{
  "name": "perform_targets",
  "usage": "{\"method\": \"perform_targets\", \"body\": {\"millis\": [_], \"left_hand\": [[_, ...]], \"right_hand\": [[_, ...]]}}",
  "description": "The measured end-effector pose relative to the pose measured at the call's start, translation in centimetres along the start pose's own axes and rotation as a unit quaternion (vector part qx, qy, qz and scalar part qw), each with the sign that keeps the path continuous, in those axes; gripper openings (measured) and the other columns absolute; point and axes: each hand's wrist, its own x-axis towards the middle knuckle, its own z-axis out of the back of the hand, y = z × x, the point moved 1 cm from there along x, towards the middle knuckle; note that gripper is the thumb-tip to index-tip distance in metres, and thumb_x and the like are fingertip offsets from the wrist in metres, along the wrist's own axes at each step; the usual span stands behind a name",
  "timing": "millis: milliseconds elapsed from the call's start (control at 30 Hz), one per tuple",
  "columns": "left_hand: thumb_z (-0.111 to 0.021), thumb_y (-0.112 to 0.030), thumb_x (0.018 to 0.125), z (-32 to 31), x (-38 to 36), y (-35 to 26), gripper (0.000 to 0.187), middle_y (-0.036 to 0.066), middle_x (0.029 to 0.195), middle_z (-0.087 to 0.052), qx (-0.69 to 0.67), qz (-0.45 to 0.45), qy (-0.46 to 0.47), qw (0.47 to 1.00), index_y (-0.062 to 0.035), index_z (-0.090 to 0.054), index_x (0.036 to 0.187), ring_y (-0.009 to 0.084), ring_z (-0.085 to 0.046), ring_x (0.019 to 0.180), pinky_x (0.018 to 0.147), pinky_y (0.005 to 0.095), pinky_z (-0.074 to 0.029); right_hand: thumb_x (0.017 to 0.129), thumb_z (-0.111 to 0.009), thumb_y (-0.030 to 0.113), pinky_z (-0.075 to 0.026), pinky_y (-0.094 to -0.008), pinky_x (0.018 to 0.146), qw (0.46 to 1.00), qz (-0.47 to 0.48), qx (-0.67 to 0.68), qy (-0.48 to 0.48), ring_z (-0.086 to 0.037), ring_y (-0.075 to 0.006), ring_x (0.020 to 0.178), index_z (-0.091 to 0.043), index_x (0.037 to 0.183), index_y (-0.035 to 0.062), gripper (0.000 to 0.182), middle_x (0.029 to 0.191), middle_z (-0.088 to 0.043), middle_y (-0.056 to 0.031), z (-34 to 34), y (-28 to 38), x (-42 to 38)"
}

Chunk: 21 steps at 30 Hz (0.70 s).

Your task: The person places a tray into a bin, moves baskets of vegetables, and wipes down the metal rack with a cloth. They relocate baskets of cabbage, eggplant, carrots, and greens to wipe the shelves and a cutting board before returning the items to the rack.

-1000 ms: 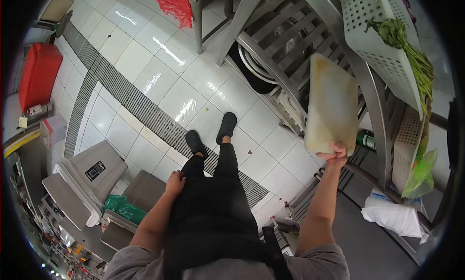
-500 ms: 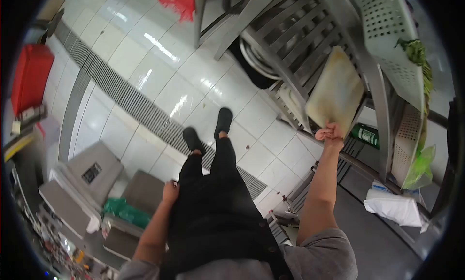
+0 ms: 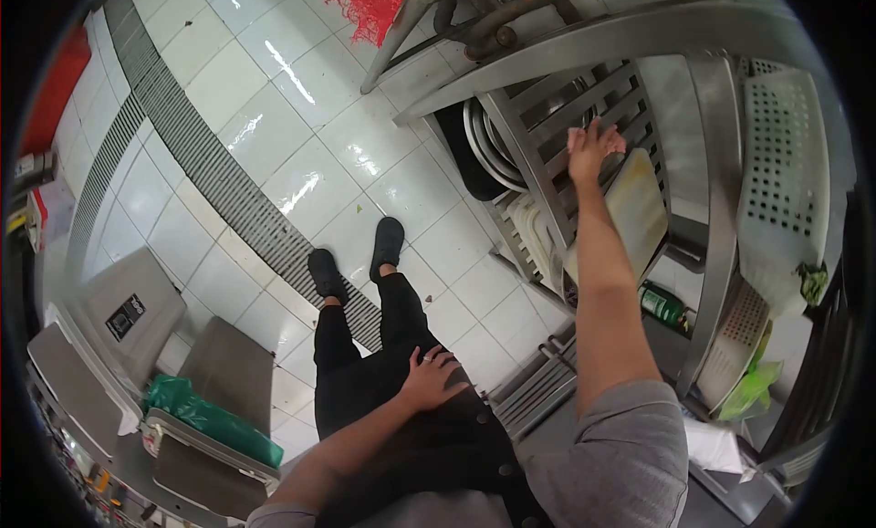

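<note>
My right hand (image 3: 595,154) reaches over a slatted metal rack (image 3: 538,149), fingers apart and nothing in them. Below and right of it, a stained cutting board (image 3: 634,213) lies on the rack, partly behind my forearm. My left hand (image 3: 431,379) rests against the dark apron (image 3: 401,446) at my front, with its fingers spread and a ring on one. Round metal trays or lids (image 3: 488,145) stand under the slats beside the rack's left bar.
A green bottle (image 3: 663,304) lies below the board. White perforated baskets (image 3: 780,163) are on the right. Grey bins (image 3: 132,323) and a green bag (image 3: 214,423) stand at left. A floor drain (image 3: 210,158) crosses the tiles; red netting (image 3: 370,8) hangs at the top.
My right hand has moved off the cutting board's lower edge, up over the slats. My left hand has come from my side to the front of the apron. The view has shifted.
</note>
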Motion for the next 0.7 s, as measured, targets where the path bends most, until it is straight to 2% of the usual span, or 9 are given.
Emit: {"method": "perform_targets", "body": {"millis": [67,100,200,300,333,467,567,667,700], "left_hand": [[-0.053,-0.059,0.088,0.0,0.8,0.1,0.056,0.009,0.135,-0.051,-0.020,-0.005,0.002,1.000,-0.0165,-0.059,0.124,0.0321,-0.035,0.137,0.110,0.0666,-0.017],[-0.053,-0.058,0.089,0.1,1.0,-0.1,0.055,0.009,0.134,-0.052,-0.017,-0.005,-0.001,1.000,-0.0157,-0.059,0.124,0.0315,-0.036,0.136,0.110,0.0653,-0.017],[-0.054,-0.056,0.090,0.2,1.6,-0.4,0.053,0.008,0.133,-0.052,-0.022,-0.002,-0.018,1.000,-0.0159,-0.059,0.123,0.0305,-0.037,0.136,0.111,0.0634,-0.018],[-0.054,-0.055,0.090,1.4,2.0,-0.4,0.051,0.008,0.133,-0.052,-0.029,0.003,-0.024,0.999,-0.0163,-0.059,0.124,0.0303,-0.037,0.136,0.112,0.0622,-0.018],[-0.054,-0.055,0.090,1.7,2.2,-0.4,0.051,0.008,0.133,-0.052,-0.028,0.002,-0.024,0.999,-0.0163,-0.059,0.124,0.0303,-0.037,0.136,0.112,0.0622,-0.018],[-0.054,-0.053,0.091,2.5,2.6,-0.2,0.050,0.008,0.133,-0.052,-0.030,0.006,-0.028,0.999,-0.0168,-0.058,0.125,0.0303,-0.037,0.136,0.112,0.0622,-0.018],[-0.054,-0.053,0.091,2.3,2.6,0.0,0.049,0.008,0.134,-0.051,-0.037,0.013,-0.027,0.999,-0.0171,-0.058,0.125,0.0295,-0.037,0.136,0.112,0.0616,-0.018],[-0.055,-0.050,0.091,2.6,3.3,0.0,0.047,0.008,0.132,-0.053,-0.035,0.014,-0.036,0.999,-0.0172,-0.058,0.124,0.0288,-0.039,0.135,0.112,0.0605,-0.018],[-0.056,-0.047,0.091,2.5,3.5,-0.5,0.044,0.008,0.131,-0.054,-0.031,0.019,-0.041,0.998,-0.0171,-0.059,0.123,0.0285,-0.040,0.134,0.112,0.0596,-0.018]], "right_hand": [[0.097,-0.048,0.025,-0.021,-0.0596,0.110,1.000,-0.004,-0.007,0.005,-0.028,-0.0506,0.138,-0.036,0.148,0.0058,0.055,0.150,-0.023,-0.0368,-0.3,-1.1,3.5],[0.088,-0.058,0.019,-0.020,-0.0528,0.114,0.960,-0.223,0.159,0.054,-0.039,-0.0483,0.131,-0.036,0.145,0.0007,0.064,0.149,-0.025,-0.0367,1.8,1.7,6.1],[0.072,-0.073,0.005,-0.016,-0.0451,0.118,0.902,-0.378,0.205,0.025,-0.054,-0.0447,0.119,-0.040,0.139,-0.0043,0.075,0.148,-0.030,-0.0322,2.2,5.6,6.9],[0.073,-0.063,0.000,-0.024,-0.0538,0.113,0.984,-0.151,0.085,0.028,-0.039,-0.0357,0.136,-0.045,0.136,-0.0040,0.066,0.149,-0.035,-0.0250,4.6,14.1,-1.8],[0.077,-0.063,0.009,-0.013,-0.0519,0.117,0.996,-0.028,0.068,0.051,-0.022,-0.0361,0.145,-0.052,0.130,-0.0040,0.056,0.151,-0.035,-0.0211,6.9,17.6,-5.0],[0.078,-0.060,0.007,-0.007,-0.0611,0.115,0.943,0.224,0.242,0.049,-0.023,-0.0420,0.143,-0.059,0.125,0.0085,0.048,0.151,-0.034,-0.0220,10.3,20.3,-7.7],[0.085,-0.053,0.011,-0.013,-0.0622,0.113,0.975,0.139,0.165,-0.044,-0.022,-0.0458,0.142,-0.057,0.129,0.0088,0.044,0.151,-0.032,-0.0226,9.5,20.4,-3.5],[0.090,-0.053,0.018,-0.018,-0.0579,0.114,0.968,0.047,0.245,0.033,-0.022,-0.0466,0.142,-0.054,0.133,0.0085,0.044,0.150,-0.031,-0.0251,3.5,15.3,-0.3],[0.090,-0.054,0.018,-0.021,-0.0545,0.114,0.988,0.045,0.142,0.043,-0.024,-0.0448,0.141,-0.053,0.133,0.0076,0.045,0.148,-0.032,-0.0264,2.9,14.4,0.5]]}}
